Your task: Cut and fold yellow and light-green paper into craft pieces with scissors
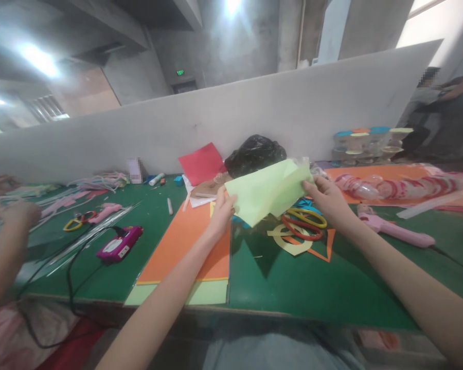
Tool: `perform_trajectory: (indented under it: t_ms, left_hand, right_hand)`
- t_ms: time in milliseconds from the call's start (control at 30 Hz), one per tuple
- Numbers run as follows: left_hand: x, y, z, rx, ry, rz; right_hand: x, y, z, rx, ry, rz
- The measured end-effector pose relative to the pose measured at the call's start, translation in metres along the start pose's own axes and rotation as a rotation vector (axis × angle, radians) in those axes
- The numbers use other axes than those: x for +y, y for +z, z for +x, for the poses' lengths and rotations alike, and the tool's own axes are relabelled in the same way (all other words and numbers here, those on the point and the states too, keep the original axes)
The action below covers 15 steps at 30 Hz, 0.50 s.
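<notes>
A folded piece of light green paper (254,190) is held up above the green table, stretched between both hands. My left hand (221,210) pinches its left edge, with the thumb on the near side. At the right edge, my right hand (324,198) grips the paper between thumb and fingers. Below the paper lie scissors with red and yellow handles (303,226), partly hidden, and a cut pale yellow paper ring (293,249). Orange paper offcuts (326,252) rest beside them. Under my left forearm is a stack of orange sheets (185,246) over light green ones.
A pink glue gun (397,231) lies at right, near a row of clear and pink cups (405,187). A black plastic bag (256,154) and red paper (202,163) sit behind. At left are a purple power strip (121,244) and a co-worker's arm (7,241).
</notes>
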<state>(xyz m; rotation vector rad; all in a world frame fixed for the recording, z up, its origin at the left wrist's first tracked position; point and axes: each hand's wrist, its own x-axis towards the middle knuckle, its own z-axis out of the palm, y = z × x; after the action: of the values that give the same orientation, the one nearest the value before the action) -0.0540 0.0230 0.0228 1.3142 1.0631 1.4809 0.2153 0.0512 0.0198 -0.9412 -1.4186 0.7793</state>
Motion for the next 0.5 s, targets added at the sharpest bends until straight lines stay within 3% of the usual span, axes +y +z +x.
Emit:
perform_trajectory:
  t_ms: [133, 233, 400, 500]
  left_hand:
    - [-0.002, -0.001, 0.0, 0.058, 0.102, 0.018]
    - [-0.001, 0.0, -0.004, -0.018, 0.253, 0.067]
    - [-0.002, 0.002, -0.014, -0.254, 0.444, 0.291]
    - [-0.004, 0.004, -0.016, -0.229, 0.459, 0.408]
  right_hand:
    - [0.001, -0.001, 0.0, 0.082, -0.004, -0.034]
    - [0.003, -0.004, 0.0, 0.159, 0.033, 0.015]
    - [0.005, -0.009, 0.002, 0.258, 0.046, 0.119]
    - [0.004, -0.008, 0.001, 0.258, 0.049, 0.159]
